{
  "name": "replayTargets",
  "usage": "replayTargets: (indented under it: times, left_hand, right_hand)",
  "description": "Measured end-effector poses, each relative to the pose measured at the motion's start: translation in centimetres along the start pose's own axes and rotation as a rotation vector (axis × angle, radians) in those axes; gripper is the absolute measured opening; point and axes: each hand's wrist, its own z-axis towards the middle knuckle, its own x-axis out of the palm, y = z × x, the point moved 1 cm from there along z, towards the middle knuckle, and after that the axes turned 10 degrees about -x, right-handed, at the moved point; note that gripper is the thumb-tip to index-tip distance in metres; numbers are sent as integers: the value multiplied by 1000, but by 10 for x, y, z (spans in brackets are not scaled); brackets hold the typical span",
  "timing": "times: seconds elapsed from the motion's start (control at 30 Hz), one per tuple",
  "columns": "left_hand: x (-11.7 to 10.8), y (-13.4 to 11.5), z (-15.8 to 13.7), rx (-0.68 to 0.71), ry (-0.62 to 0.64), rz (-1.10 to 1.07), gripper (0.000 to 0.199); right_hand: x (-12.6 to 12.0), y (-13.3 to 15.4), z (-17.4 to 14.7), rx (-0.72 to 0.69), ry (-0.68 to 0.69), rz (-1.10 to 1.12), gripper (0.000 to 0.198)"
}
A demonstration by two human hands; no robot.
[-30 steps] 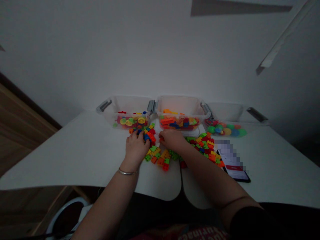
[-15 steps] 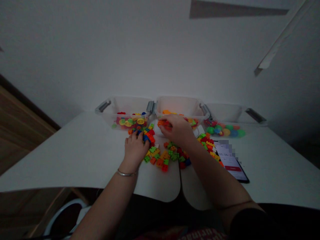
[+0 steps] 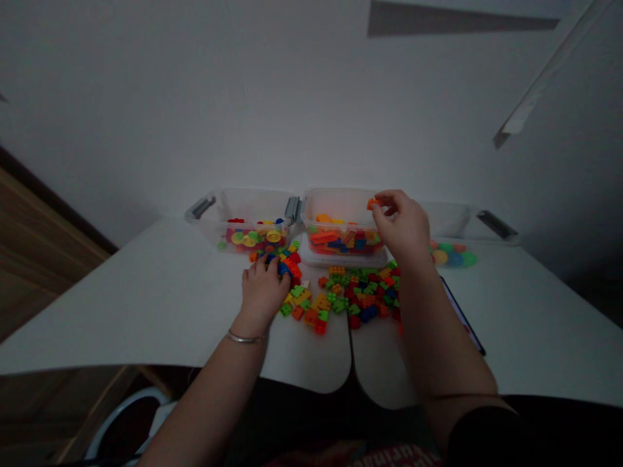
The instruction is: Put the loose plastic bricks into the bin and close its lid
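Note:
My right hand (image 3: 403,224) is raised at the right end of the middle clear box (image 3: 341,196), pinching a small orange building block (image 3: 372,203) between thumb and fingers. Inside that box lie orange, red and blue blocks (image 3: 346,240). My left hand (image 3: 264,285) rests, fingers apart, on the left end of the loose pile of building blocks (image 3: 304,298). Blue blocks (image 3: 283,268) show at its fingertips; whether it grips any is hard to see. The pile spreads rightward, partly behind my right forearm.
A left clear box (image 3: 253,224) holds yellow, red and green pieces. Another clear box (image 3: 460,230) at the right, with round coloured pieces, is partly covered by my right hand. A phone (image 3: 462,314) lies beside my right forearm. A wall stands behind the boxes.
My right hand has moved right and up with the orange block, from the front left of the middle box to its right end. My left hand has barely moved.

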Motion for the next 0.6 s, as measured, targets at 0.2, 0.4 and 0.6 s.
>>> replayTargets:
  times: [0.2, 0.4, 0.6]
  left_hand:
    - [-1, -2, 0, 7, 7, 16, 55]
    - [-3, -3, 0, 3, 23, 9, 56]
    - [-3, -3, -1, -9, 25, 3, 55]
  right_hand:
    - [8, -6, 1, 83, 226, -127, 24]
    - [11, -4, 0, 99, 369, -200, 30]
    - [11, -5, -1, 100, 329, -163, 31]
